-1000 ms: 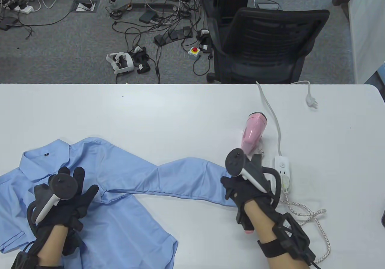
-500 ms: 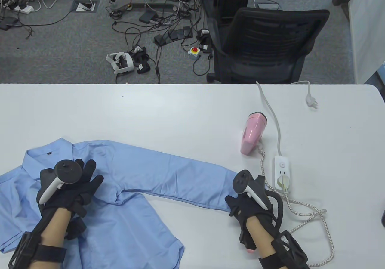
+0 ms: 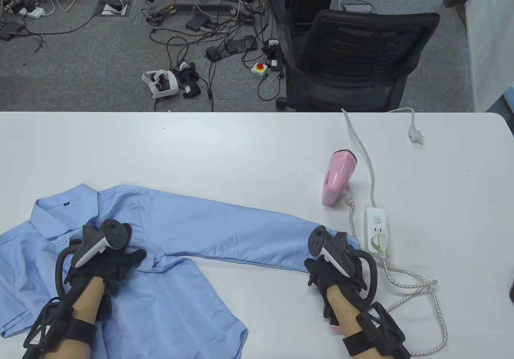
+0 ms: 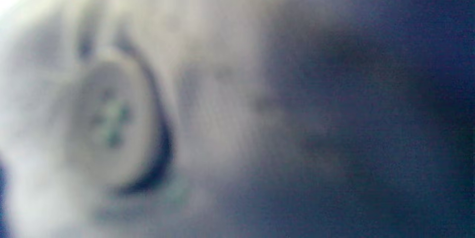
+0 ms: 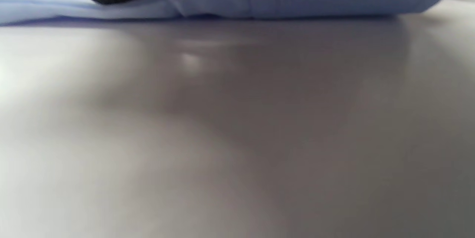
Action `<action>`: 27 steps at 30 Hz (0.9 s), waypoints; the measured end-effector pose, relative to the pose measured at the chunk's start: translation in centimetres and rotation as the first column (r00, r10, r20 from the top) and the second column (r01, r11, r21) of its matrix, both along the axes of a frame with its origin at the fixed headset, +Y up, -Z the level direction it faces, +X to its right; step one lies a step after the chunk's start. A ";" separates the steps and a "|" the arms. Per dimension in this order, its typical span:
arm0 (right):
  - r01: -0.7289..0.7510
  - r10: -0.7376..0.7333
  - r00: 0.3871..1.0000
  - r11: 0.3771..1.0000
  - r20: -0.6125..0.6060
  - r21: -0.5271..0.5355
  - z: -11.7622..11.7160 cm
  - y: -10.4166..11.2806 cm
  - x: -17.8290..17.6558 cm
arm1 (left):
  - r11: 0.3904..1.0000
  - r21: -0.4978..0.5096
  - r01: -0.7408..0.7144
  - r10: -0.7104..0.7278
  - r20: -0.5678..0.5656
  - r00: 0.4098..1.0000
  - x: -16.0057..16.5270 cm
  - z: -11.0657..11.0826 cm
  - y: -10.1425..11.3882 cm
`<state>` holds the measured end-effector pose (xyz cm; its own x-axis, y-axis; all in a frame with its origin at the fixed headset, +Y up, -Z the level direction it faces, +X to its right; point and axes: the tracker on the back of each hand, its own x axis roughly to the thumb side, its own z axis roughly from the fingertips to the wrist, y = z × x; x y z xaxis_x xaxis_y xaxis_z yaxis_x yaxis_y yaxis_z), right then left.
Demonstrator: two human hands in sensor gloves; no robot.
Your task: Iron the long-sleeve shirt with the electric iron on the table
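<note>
1. Now the shirt [image 3: 132,262] lies at the near left corner of the table [image 3: 241,150]; its sleeve [image 3: 241,236] runs along the near edge, toward the right.
2. The iron [image 3: 338,177] stands beyond the cuff, toward the far right corner.
3. The right hand [image 3: 333,268] is nearer to the iron; its fingers rest on the cuff, and I cannot tell whether they pinch it.
4. The left hand [image 3: 110,260] presses the shirt at the armpit, fingers quite flat.

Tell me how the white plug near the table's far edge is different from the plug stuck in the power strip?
The white plug lies loose on the table, plugged into nothing. The other plug sits in the power strip. The loose plug's cord is smooth and white; the other's is braided and speckled. Both are pale.
</note>
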<state>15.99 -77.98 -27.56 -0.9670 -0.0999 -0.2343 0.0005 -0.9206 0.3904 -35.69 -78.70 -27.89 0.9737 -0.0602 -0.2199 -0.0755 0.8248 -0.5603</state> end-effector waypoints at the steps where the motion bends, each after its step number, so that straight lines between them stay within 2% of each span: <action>1: 0.011 -0.012 1.000 1.000 0.002 0.007 -0.2 0.0 0.3 | 1.000 0.012 0.017 -0.017 0.011 1.000 0.2 0.1 0.0; 4: 0.030 -0.030 1.000 1.000 0.009 -0.002 -0.3 0.1 0.6 | 1.000 0.013 0.015 -0.015 0.022 1.000 0.4 0.3 0.0; 7: -0.031 0.031 1.000 0.999 0.001 0.030 -0.1 -0.1 0.2 | 1.000 0.002 -0.027 0.027 0.023 0.999 0.3 0.3 -0.2; 13: -0.073 0.073 0.997 0.997 -0.015 0.016 -0.2 0.4 0.0 | 0.997 0.019 -0.079 0.078 0.038 0.996 0.0 0.6 0.2; 15: -0.098 0.103 0.995 0.969 -0.013 0.225 0.0 1.7 -0.1 | 0.993 0.038 -0.113 0.111 0.044 0.993 0.0 0.8 0.6; 16: -0.117 0.133 0.991 0.911 -0.014 0.396 0.3 3.1 -0.2 | 0.989 0.046 -0.142 0.140 0.054 0.989 0.0 0.9 1.0; 17: -0.122 0.141 0.990 0.878 -0.007 0.463 0.5 3.9 -0.3 | 0.986 0.054 -0.159 0.156 0.059 0.986 0.0 1.0 1.3; 19: -0.128 0.128 0.991 0.803 0.043 0.582 0.3 7.0 -0.2 | 0.975 0.098 -0.201 0.194 0.075 0.978 0.3 1.1 2.1; 23: -0.033 -0.098 0.975 0.822 0.198 0.568 -1.9 10.9 0.9 | 0.964 0.177 -0.199 0.181 0.113 0.977 0.6 1.4 3.4; 25: -0.002 -0.184 0.947 0.819 0.265 0.573 -3.3 11.4 1.3 | 0.958 0.210 -0.193 0.170 0.124 0.978 0.6 1.6 3.8; 27: -0.002 -0.223 0.910 0.842 0.350 0.540 -4.9 10.9 1.6 | 0.949 0.249 -0.191 0.163 0.132 0.978 0.5 1.9 4.0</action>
<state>17.55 -67.10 -32.46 -0.7822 0.2465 -0.5722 -0.1602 -0.9671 -0.1977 -35.20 -74.69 -25.99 0.9823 0.1603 -0.0974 -0.1843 0.9216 -0.3417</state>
